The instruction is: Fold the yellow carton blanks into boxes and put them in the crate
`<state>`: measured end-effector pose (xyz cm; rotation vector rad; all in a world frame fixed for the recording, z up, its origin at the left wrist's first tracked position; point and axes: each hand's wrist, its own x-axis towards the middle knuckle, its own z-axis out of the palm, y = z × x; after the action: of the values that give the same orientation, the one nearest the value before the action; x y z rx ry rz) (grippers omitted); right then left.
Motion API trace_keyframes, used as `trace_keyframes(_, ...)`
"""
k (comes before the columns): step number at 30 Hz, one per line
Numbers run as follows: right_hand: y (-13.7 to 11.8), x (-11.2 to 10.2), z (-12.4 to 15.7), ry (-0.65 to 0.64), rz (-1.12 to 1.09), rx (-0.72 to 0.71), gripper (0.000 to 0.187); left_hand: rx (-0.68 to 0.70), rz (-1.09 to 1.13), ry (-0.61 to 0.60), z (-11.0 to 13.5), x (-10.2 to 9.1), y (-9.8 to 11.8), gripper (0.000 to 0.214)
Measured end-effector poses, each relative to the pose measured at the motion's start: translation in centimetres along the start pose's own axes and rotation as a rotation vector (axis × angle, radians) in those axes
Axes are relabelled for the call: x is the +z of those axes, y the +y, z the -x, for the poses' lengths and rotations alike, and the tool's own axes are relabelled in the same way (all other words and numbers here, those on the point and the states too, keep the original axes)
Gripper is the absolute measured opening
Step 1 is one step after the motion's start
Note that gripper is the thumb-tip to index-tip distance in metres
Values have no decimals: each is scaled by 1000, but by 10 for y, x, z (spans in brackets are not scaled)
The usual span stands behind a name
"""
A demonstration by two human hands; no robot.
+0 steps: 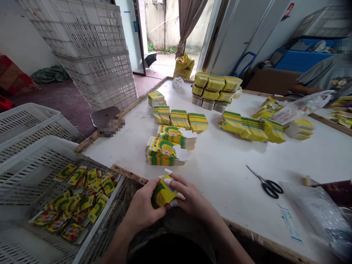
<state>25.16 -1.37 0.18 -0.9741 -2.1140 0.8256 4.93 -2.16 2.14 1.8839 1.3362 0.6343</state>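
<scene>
Both of my hands grip one small yellow and green carton at the near edge of the white table. My left hand wraps its left side, thumb on top. My right hand pinches the right side, with white tape on some fingertips. Just beyond the carton lie two stacks of flat carton blanks. To my left a white crate holds several folded cartons.
Black scissors lie on the table to the right, near clear plastic bags. More bundles of blanks and a taller pile sit farther back. Another person sits at the far right. Stacked white crates stand at the left.
</scene>
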Motion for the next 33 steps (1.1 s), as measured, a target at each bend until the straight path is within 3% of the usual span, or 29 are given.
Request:
trace_keyframes(2,-1,0,0,-14,9,16,61,-21,13,-37,-3,-3,2,56)
trace_keyframes(9,-10,24,0,5,16,40,71,-67,-113,9,-1,-5,1,64)
trace_keyframes(12,-9,25,-1,-39,65,80,53,-80,-128,-8,-1,-8,1,63)
trace_keyframes(16,-7,11,-5,-42,49,64,27,-63,-91,-73,-4,-16,5,58)
trace_keyframes(22,-6,-4,-3,-132,-53,-4,20,-34,-136,-158,-4,-22,10,57)
trace_keyframes(25,-5,3,2,-135,-38,56,26,-46,-151,-137,-4,-18,11,45)
trace_keyframes(29,-5,17,3,-32,-158,91,58,-66,-128,-78,-7,-12,9,60)
trace_keyframes(33,-11,30,-4,47,-144,144,67,-113,-147,-15,-5,-4,1,64)
